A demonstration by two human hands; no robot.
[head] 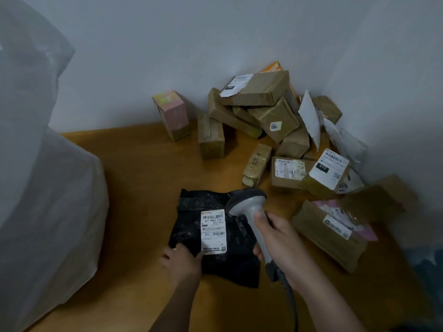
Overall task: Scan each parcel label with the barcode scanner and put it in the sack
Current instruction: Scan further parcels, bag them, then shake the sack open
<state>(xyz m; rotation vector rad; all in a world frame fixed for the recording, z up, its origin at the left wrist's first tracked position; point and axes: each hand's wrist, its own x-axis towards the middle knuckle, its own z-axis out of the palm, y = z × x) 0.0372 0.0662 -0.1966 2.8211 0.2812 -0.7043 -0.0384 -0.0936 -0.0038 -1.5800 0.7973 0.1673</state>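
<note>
head view showed the right hand (275, 238) curled tight round the scanner (249, 212), its head just beside the label (213, 231). left hand (182, 259) pinched the black parcel (215, 236) flat on the worktop (134, 188). glossy, crumpled film could spoil the read. one sack (48, 200) stood left; roughly fifteen parcels (275, 130) lay heaped.

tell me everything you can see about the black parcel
The black parcel is a crinkled, glossy plastic mailer bag lying flat on the wooden floor. A white label with barcodes faces up. The left hand holds its near edge; the scanner, gripped by the right hand, hovers over it.
</note>
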